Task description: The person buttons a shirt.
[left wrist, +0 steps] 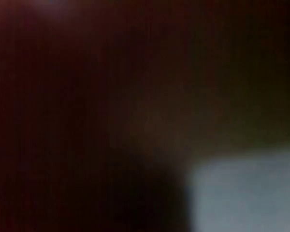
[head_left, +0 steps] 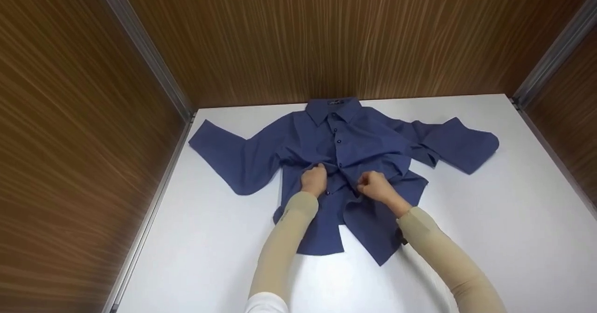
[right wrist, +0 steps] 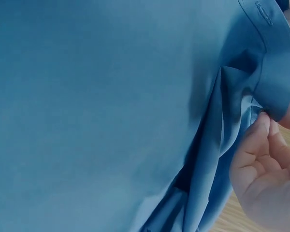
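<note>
A dark blue long-sleeved button-up shirt [head_left: 303,135] lies front up, collar at the far side and both sleeves spread out. At its middle front my left hand [head_left: 315,180] grips the cloth, raising a fold beside the row of dark buttons. Just to the right, my right hand [head_left: 377,187] pinches the front edge of the other panel, whose lower corner hangs askew. Close up in the right wrist view, fingertips [right wrist: 260,126] pinch cloth at the button placket [right wrist: 275,72], which has a stitched buttonhole. The left wrist view is dark and blurred.
The shirt lies on a white table [head_left: 210,247]. Wood-grain panels stand behind it [head_left: 261,38] and on both sides, joined by metal corner posts [head_left: 144,47]. Beige sleeves cover both forearms.
</note>
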`<control>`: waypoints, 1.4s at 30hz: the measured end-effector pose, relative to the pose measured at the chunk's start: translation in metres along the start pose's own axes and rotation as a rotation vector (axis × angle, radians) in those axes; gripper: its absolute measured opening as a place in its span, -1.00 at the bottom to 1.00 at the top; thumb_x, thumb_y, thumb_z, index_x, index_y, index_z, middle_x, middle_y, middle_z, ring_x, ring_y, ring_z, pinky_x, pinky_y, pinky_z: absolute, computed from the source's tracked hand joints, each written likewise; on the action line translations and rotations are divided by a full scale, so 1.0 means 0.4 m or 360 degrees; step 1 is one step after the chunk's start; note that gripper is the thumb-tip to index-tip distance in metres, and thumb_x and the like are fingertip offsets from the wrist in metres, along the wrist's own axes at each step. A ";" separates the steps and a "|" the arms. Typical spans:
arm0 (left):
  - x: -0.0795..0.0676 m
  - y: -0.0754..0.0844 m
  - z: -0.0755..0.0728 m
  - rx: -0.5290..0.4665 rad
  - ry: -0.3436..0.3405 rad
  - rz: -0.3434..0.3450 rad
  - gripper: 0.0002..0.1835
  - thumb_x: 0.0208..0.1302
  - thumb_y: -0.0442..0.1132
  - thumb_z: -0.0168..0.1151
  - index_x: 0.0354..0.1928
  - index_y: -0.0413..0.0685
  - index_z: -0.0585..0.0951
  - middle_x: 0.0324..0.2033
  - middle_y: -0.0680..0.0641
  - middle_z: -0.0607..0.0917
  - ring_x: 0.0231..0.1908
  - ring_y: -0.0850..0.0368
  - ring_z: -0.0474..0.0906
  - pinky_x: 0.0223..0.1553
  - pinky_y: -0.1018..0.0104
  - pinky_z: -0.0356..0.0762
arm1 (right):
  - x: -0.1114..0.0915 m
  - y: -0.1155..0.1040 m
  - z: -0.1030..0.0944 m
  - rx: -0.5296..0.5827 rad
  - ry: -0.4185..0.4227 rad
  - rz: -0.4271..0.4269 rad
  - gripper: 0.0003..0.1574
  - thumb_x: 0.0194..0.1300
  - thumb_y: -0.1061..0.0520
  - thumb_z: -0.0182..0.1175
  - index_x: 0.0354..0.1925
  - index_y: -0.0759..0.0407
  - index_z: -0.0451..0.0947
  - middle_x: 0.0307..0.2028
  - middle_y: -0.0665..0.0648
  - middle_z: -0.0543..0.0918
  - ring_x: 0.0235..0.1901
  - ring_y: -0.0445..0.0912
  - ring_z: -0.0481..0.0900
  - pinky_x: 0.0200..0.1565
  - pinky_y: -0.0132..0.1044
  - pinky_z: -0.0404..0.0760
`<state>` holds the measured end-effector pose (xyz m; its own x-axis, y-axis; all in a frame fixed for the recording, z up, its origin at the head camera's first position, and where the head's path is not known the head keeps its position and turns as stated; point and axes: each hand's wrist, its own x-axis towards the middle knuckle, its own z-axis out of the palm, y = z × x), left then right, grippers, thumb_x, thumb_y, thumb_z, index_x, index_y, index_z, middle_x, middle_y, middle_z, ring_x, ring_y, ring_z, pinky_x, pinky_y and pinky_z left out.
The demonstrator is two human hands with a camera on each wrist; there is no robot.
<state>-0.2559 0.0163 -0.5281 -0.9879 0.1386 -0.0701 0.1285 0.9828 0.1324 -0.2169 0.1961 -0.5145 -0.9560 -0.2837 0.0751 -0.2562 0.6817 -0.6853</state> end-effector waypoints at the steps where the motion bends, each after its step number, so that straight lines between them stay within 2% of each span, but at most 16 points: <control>1: -0.007 -0.002 -0.006 -0.0050 -0.0022 0.0016 -0.76 0.31 -0.27 -0.11 -0.10 -0.19 0.48 -0.31 -0.18 0.62 -0.33 -0.06 0.57 -0.34 0.14 0.50 | -0.001 -0.001 0.003 -0.0034 -0.0003 0.0003 -0.97 -0.09 0.34 0.12 -0.55 0.34 0.48 -0.62 0.09 0.48 -0.59 -0.07 0.40 -0.47 -0.21 0.40; 5: -0.041 -0.009 -0.032 -0.0339 -0.0122 0.0120 -0.75 0.30 -0.25 -0.12 -0.13 -0.22 0.48 -0.31 -0.19 0.60 -0.31 -0.06 0.55 -0.32 0.15 0.48 | -0.003 -0.005 0.015 -0.0113 -0.0005 0.0004 -0.91 -0.07 0.36 0.12 -0.62 0.27 0.41 -0.68 0.03 0.39 -0.64 -0.09 0.33 -0.52 -0.24 0.34; 8: -0.065 -0.015 -0.048 -0.0669 -0.0219 0.0176 -0.82 0.30 -0.29 -0.12 -0.29 -0.23 0.47 -0.43 -0.15 0.57 -0.42 0.01 0.55 -0.39 0.24 0.46 | 0.000 -0.017 0.026 -0.0073 0.0069 -0.0015 -0.86 0.03 0.37 0.09 -0.60 0.27 0.37 -0.69 0.03 0.32 -0.65 -0.10 0.29 -0.54 -0.25 0.30; 13: -0.084 -0.014 -0.066 -0.1289 -0.0334 0.0152 -0.81 0.26 -0.38 -0.07 -0.53 -0.15 0.36 -0.60 -0.02 0.48 -0.61 0.19 0.46 -0.51 0.43 0.43 | 0.010 -0.060 0.042 0.0122 0.0252 -0.0032 -0.91 0.11 0.34 0.09 -0.50 0.32 0.39 -0.67 0.05 0.34 -0.65 -0.09 0.31 -0.54 -0.25 0.30; 17: -0.095 0.003 -0.070 -0.1563 -0.0362 0.0107 -0.82 0.25 -0.40 -0.05 -0.52 -0.15 0.36 -0.60 -0.02 0.49 -0.62 0.24 0.44 -0.56 0.46 0.39 | 0.010 -0.087 0.058 0.0173 0.0303 -0.0054 -0.94 0.07 0.33 0.13 -0.45 0.36 0.45 -0.62 0.10 0.46 -0.61 -0.08 0.40 -0.53 -0.25 0.37; 20: -0.107 0.009 -0.071 -0.1565 -0.0355 0.0109 -0.85 0.26 -0.39 -0.06 -0.49 -0.18 0.38 -0.57 -0.04 0.52 -0.59 0.21 0.47 -0.55 0.45 0.38 | 0.007 -0.093 0.066 0.0194 0.0318 -0.0056 -0.94 0.05 0.35 0.15 -0.45 0.38 0.46 -0.60 0.11 0.50 -0.59 -0.08 0.42 -0.52 -0.26 0.39; 26: -0.126 0.011 -0.060 -0.1370 -0.0239 0.0199 -0.85 0.25 -0.38 -0.03 -0.48 -0.19 0.42 -0.54 -0.04 0.53 -0.52 0.15 0.51 -0.50 0.42 0.43 | 0.001 -0.096 0.066 0.0297 0.0300 -0.0043 -0.96 0.08 0.37 0.14 -0.44 0.38 0.46 -0.60 0.11 0.48 -0.62 -0.11 0.39 -0.56 -0.29 0.38; 34: -0.143 0.021 -0.050 -0.1215 -0.0061 0.0193 -0.85 0.23 -0.36 -0.03 -0.51 -0.15 0.42 -0.59 0.01 0.48 -0.58 0.22 0.41 -0.55 0.44 0.33 | -0.005 -0.107 0.074 0.0217 0.0309 -0.0031 -0.90 -0.04 0.42 0.11 -0.43 0.38 0.47 -0.53 0.20 0.55 -0.54 -0.01 0.50 -0.52 -0.22 0.45; 42: -0.149 0.022 -0.042 -0.1165 0.0018 0.0168 -0.84 0.21 -0.35 0.01 -0.53 -0.14 0.43 -0.62 0.03 0.48 -0.60 0.23 0.40 -0.58 0.45 0.32 | -0.008 -0.111 0.082 0.0184 0.0361 -0.0034 -0.86 -0.10 0.45 0.12 -0.43 0.37 0.47 -0.55 0.19 0.56 -0.55 -0.03 0.50 -0.55 -0.22 0.45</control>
<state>-0.1975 0.0148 -0.5061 -0.9748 0.2226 -0.0105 0.1359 0.6311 0.7637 -0.1977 0.1449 -0.5080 -0.9616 -0.1297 0.2419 -0.2708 0.5917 -0.7593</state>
